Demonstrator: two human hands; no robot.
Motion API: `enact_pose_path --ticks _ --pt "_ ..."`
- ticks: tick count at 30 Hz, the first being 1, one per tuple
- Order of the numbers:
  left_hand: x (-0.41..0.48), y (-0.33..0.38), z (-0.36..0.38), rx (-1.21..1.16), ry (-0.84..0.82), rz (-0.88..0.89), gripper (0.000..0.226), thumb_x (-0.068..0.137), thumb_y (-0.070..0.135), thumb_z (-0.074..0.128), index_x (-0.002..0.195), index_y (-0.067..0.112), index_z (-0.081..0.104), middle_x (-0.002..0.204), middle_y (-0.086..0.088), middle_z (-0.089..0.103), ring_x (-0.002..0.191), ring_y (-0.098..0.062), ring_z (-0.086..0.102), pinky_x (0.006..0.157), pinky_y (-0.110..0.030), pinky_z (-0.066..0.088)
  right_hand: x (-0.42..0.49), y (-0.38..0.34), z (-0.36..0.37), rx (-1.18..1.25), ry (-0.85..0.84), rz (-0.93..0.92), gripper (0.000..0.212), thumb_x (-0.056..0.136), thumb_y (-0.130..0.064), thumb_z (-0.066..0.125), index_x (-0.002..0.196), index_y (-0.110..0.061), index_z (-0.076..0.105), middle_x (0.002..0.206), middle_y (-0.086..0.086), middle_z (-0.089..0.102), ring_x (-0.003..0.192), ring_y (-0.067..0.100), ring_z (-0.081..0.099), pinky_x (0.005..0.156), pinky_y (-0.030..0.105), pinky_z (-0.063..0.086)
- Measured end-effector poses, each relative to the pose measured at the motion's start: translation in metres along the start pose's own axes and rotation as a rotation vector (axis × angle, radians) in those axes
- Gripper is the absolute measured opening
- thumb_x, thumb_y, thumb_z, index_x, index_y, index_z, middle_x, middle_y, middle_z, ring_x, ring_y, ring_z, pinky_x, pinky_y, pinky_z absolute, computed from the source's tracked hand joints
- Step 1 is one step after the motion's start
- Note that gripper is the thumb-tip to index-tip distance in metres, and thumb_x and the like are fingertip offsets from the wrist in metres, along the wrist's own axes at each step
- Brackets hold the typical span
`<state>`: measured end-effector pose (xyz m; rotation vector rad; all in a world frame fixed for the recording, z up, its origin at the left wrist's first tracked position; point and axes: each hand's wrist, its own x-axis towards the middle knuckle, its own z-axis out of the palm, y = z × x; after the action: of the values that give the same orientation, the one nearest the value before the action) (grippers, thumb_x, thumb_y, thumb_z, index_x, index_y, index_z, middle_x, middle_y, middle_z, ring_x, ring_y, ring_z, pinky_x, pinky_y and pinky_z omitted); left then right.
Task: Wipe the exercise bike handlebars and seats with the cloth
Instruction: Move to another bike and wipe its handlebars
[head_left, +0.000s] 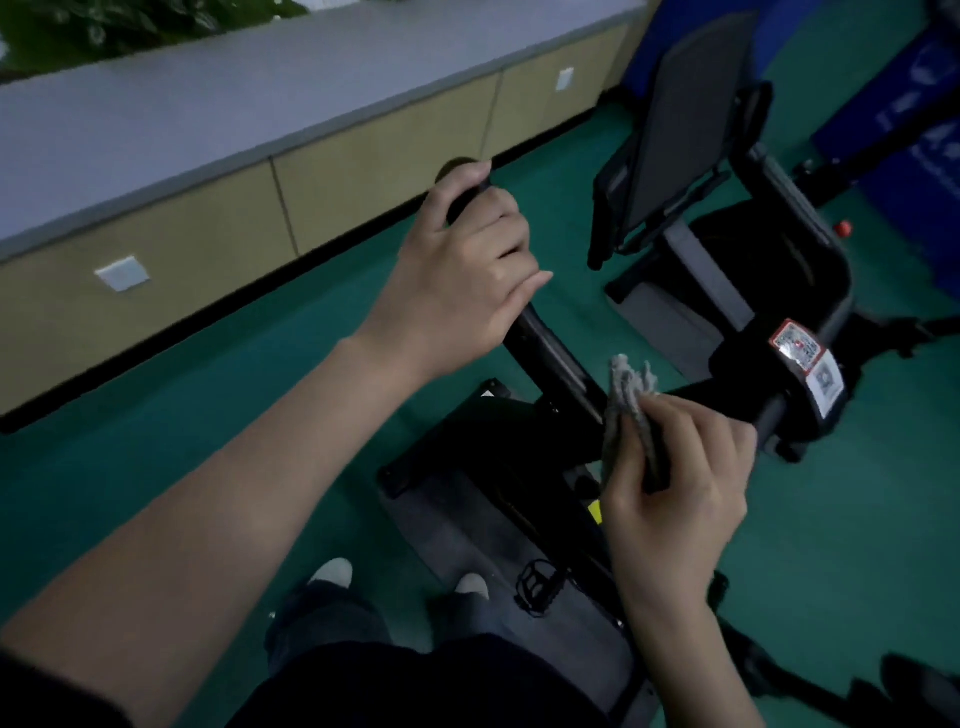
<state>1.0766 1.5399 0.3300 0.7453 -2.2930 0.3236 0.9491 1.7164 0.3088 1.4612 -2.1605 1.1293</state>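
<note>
My left hand (462, 270) grips the black handlebar (550, 353) of the exercise bike near its upper end, fingers curled round the grip. My right hand (675, 483) holds a crumpled grey cloth (626, 400) pinched between thumb and fingers, against the lower right stretch of the bar. The bike's black frame (493, 467) and a pedal (537, 582) lie below my hands. A second bike's black seat back (691, 119) stands at the upper right.
Green floor (260, 415) surrounds the bikes. A beige cabinet wall (363, 171) with a pale ledge runs along the left. Blue panels (909, 130) stand at the far right. My shoes (332, 574) and dark trousers are at the bottom.
</note>
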Motion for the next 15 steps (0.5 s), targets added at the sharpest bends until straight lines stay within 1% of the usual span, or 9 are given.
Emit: enact_pose_path --ticks 2,4,6,8,9,11,15 --pt "0.001 -0.002 0.0 -0.035 0.015 0.014 0.03 0.094 0.027 0.053 0.078 0.012 0.072 0.077 -0.001 0.064 0.093 -0.024 0.061 0.11 -0.039 0.021 -0.012 -0.008 0.006 -0.059 0.092 0.099 0.013 0.087 -0.004 0.059 0.097 0.0 0.067 0.1 0.01 0.059 0.094 0.022 0.05 0.083 0.026 0.04" --pt "0.001 -0.004 0.001 -0.056 0.002 0.025 0.029 0.094 0.025 0.052 0.078 0.011 0.072 0.078 -0.002 0.063 0.093 -0.025 0.06 0.111 -0.039 0.02 -0.021 -0.018 0.014 -0.104 0.206 0.199 0.013 0.088 -0.004 0.058 0.099 0.0 0.065 0.103 0.015 0.054 0.094 0.027 0.054 0.082 0.028 0.044" --pt "0.001 -0.005 0.002 -0.097 -0.006 0.033 0.028 0.093 0.023 0.054 0.076 0.009 0.071 0.077 -0.004 0.062 0.093 -0.026 0.059 0.111 -0.04 0.02 -0.025 -0.031 0.023 -0.126 0.324 0.276 0.013 0.089 -0.004 0.058 0.099 0.002 0.063 0.101 0.022 0.053 0.093 0.026 0.054 0.085 0.022 0.044" --pt "0.002 -0.008 0.003 -0.144 -0.019 0.051 0.026 0.092 0.021 0.055 0.075 0.007 0.069 0.077 -0.005 0.061 0.092 -0.027 0.059 0.111 -0.04 0.019 -0.026 -0.045 0.034 -0.155 0.428 0.342 0.012 0.089 -0.004 0.058 0.098 0.003 0.062 0.098 0.024 0.053 0.092 0.023 0.053 0.086 0.016 0.042" --pt "0.003 -0.01 0.003 -0.156 -0.029 0.059 0.026 0.093 0.021 0.055 0.075 0.007 0.069 0.077 -0.005 0.06 0.092 -0.028 0.059 0.112 -0.041 0.019 -0.028 -0.052 0.04 -0.165 0.472 0.375 0.012 0.089 -0.005 0.058 0.097 0.004 0.061 0.097 0.024 0.053 0.091 0.022 0.053 0.084 0.017 0.043" --pt "0.003 -0.012 0.004 -0.165 -0.039 0.076 0.027 0.094 0.021 0.053 0.077 0.007 0.069 0.078 -0.006 0.06 0.094 -0.029 0.058 0.112 -0.041 0.018 -0.03 -0.063 0.052 -0.172 0.543 0.438 0.013 0.089 -0.006 0.059 0.096 0.005 0.06 0.094 0.023 0.054 0.089 0.024 0.053 0.08 0.024 0.045" --pt "0.002 -0.013 0.005 -0.18 -0.058 0.086 0.03 0.096 0.021 0.049 0.078 0.006 0.068 0.08 -0.007 0.06 0.095 -0.029 0.058 0.112 -0.041 0.015 -0.032 -0.08 0.08 -0.143 0.66 0.546 0.014 0.084 0.001 0.063 0.094 0.008 0.057 0.091 0.022 0.055 0.087 0.027 0.051 0.079 0.036 0.047"
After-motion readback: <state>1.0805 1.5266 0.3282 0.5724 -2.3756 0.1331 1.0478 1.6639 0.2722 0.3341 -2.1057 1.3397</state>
